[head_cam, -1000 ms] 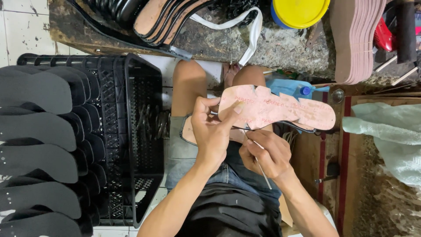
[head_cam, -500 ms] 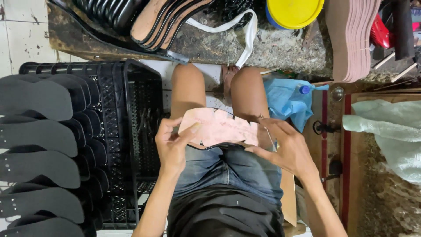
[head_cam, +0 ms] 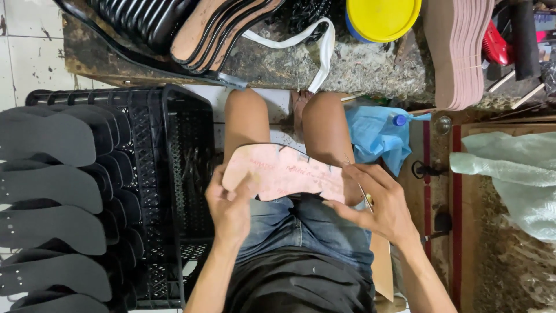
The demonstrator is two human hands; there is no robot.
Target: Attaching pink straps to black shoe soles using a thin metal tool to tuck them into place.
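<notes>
Over the lap, the left hand (head_cam: 229,203) and the right hand (head_cam: 379,200) each close their grip on an end of the pink sandal insole (head_cam: 284,173). Black soles (head_cam: 49,191) fill the black crate (head_cam: 185,174) at nine o'clock; a pink stack (head_cam: 460,52) waits at one o'clock, apparently unworked.

crate (head_cam: 174,191) left of sole (head_cam: 284,173)

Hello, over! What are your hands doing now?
Left hand and right hand both gripping flat pink sandal sole over lap. Nothing blocking it.
</notes>
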